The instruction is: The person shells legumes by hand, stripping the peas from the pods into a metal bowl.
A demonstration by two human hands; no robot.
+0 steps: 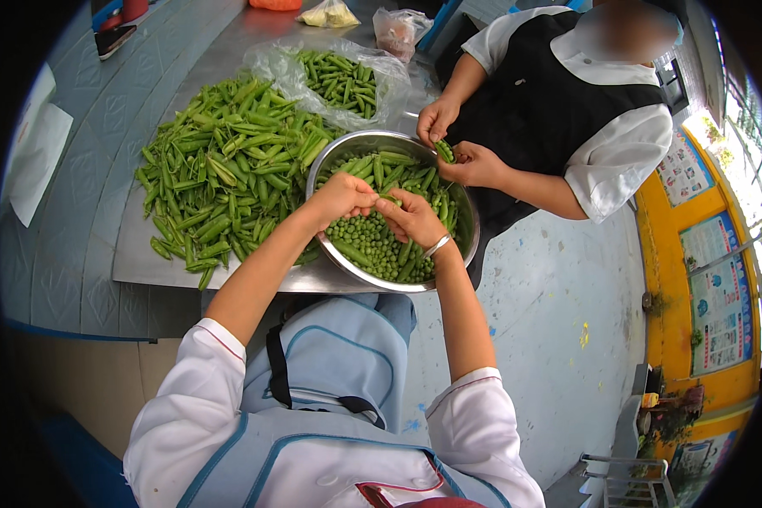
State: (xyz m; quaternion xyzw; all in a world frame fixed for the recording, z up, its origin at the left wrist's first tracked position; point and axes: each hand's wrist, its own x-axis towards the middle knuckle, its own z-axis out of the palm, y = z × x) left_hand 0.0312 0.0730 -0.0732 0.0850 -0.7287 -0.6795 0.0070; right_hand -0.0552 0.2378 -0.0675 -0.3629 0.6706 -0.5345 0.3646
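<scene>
Over a round stainless steel bowl (472,254), my left hand (341,200) and my right hand (413,218) meet, fingertips pinching one green pea pod (390,199) between them. Loose shelled peas (371,244) and several whole pods lie in the bowl. A large heap of pea pods (228,165) covers the metal table (140,257) to the left of the bowl. Behind it, a clear plastic bag (279,73) lies spread out with more pods (343,82) on it. A silver bangle sits on my right wrist.
Across the bowl's right side, a co-worker in a black apron (514,114) holds an opened pod (444,151) in both hands. Small tied bags (401,32) stand at the table's back. A phone (113,41) and white paper (41,152) lie on the tiled surface at left.
</scene>
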